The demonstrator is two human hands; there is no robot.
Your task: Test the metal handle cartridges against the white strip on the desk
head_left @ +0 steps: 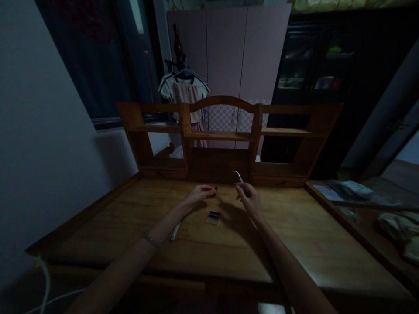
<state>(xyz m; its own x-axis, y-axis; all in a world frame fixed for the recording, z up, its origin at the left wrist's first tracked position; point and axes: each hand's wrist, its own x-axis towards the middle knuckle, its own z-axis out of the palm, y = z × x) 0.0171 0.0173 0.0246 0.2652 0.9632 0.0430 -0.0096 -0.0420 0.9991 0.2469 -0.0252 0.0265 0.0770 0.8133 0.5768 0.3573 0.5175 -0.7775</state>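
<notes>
Tool (240, 178) in right hand (249, 197); piece (216, 189) in left hand (202, 193). Case (214, 217) on worktop (294, 226), on near side of both hands, between them; strip (175, 231) left of it. Shelf unit (220, 136) beyond hands, wardrobe (225, 52) behind.

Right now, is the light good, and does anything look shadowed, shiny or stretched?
Head view: dim, especially around the black cabinet; head view: the desk has pale glare at front right and a shadow near the right hand; head view: outer parts look stretched; head view: the small dark item in the left hand is too dim to identify.
</notes>
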